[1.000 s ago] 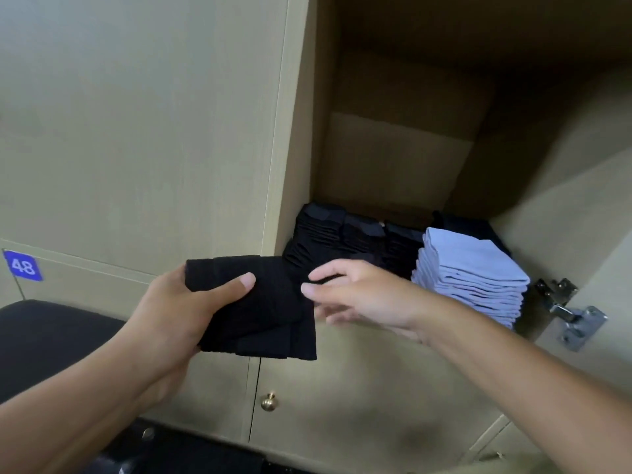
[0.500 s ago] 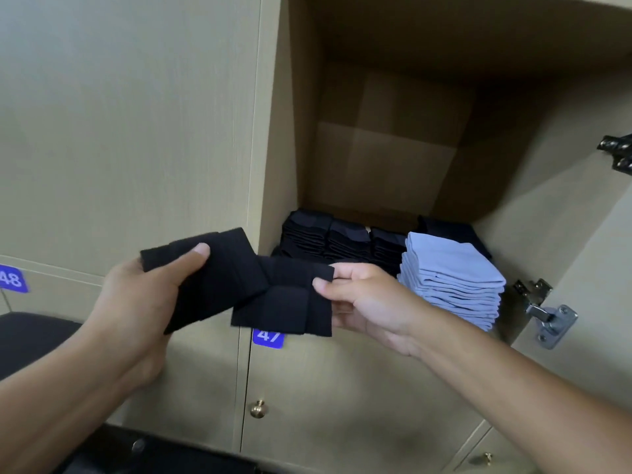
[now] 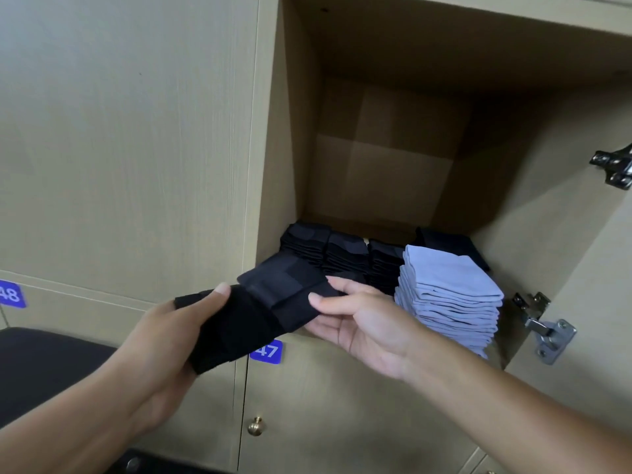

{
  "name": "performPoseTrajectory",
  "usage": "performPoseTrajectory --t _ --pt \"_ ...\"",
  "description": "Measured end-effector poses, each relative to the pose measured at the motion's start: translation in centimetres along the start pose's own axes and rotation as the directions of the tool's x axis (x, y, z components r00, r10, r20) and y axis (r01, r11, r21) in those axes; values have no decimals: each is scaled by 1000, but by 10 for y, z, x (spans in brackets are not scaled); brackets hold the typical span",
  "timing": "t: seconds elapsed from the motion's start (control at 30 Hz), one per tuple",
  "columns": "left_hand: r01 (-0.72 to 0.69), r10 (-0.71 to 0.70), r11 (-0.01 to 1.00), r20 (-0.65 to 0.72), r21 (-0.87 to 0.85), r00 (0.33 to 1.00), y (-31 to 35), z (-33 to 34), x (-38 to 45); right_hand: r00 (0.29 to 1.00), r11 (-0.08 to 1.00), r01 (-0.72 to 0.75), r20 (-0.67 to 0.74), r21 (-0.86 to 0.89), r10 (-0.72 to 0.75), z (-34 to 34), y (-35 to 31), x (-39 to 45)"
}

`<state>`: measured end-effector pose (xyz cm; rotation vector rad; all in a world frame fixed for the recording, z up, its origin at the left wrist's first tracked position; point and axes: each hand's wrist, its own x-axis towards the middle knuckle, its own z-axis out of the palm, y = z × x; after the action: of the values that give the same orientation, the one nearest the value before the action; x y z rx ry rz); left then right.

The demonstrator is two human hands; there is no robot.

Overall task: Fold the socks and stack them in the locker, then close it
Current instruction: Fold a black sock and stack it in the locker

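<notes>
My left hand (image 3: 164, 340) grips one folded black sock (image 3: 232, 330), thumb on top. My right hand (image 3: 362, 319) holds a second folded black sock (image 3: 287, 285) with fingers under it and thumb on its edge, at the front lip of the open locker (image 3: 376, 148). Inside the locker stand several rows of stacked black socks (image 3: 345, 251) at the left and middle. A tall stack of light blue socks (image 3: 448, 295) stands at the right front, with dark socks (image 3: 455, 248) behind it.
The locker's door is swung open to the right, with two metal hinges (image 3: 543, 326) on it. Closed lockers with blue number tags 47 (image 3: 266, 352) and 48 (image 3: 12, 294) and a brass knob (image 3: 255, 426) lie below. A dark seat (image 3: 44, 364) is at lower left.
The two black socks were together in my left hand; my right hand took one and has carried it toward the locker's front edge. The view has tilted up.
</notes>
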<state>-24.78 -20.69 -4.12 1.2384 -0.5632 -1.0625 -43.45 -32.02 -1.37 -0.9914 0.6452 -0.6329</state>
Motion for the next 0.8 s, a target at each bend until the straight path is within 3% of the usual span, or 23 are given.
performPoseTrajectory --t 0.27,0.4,0.63,0.73,0.8 --pt "-5 2 999 91 33 996 -4 8 3 991 938 124 1 -325 -130 8 7 -8" --pt "-7 6 1000 72 22 997 -4 13 7 977 800 181 10 -572 -213 7 8 -10" --pt "-70 77 992 -54 108 996 -6 24 15 930 561 223 3 -797 -366 -2 -17 -2" --pt "-68 78 988 -67 137 995 -8 26 17 914 590 209 -59 -780 -401 -14 -37 11" --pt "-69 82 982 -67 175 994 -9 29 18 906 670 189 -135 -718 -401 -22 -52 25"
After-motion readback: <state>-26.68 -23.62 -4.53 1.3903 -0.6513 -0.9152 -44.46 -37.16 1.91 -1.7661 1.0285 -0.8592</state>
